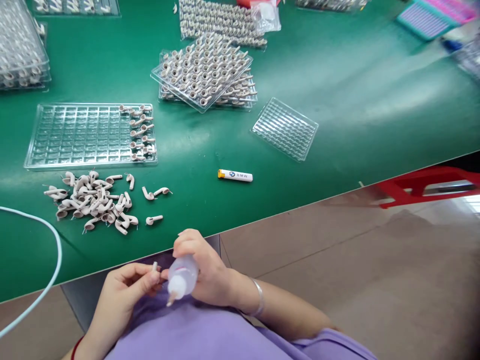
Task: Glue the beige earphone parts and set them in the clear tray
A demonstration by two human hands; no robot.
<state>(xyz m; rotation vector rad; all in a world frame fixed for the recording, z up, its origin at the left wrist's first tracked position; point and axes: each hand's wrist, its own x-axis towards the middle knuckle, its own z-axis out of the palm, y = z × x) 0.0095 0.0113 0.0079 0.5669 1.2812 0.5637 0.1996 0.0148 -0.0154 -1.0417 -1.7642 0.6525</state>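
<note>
My left hand (129, 287) is closed in a pinch on a small pale earbud shell (155, 266), of which only the stem end shows between thumb and fingers. My right hand (206, 270) is wrapped round a translucent squeeze bottle (183, 275), tilted so its narrow brownish tip points down toward my lap. Both hands are close together at the table's near edge. Beyond them on the green table lies a loose pile of beige earbud shells (97, 197), with a few lying apart on its right. Behind the pile, a clear compartment tray (78, 132) holds shells only along its right end.
Filled trays are stacked at the back middle (206, 70) and far left (20, 50). A small clear tray (287, 127) and a white lighter (236, 175) lie on the right. A pale cable (56, 250) curves at the left edge. A red stool (423, 185) stands beyond the table.
</note>
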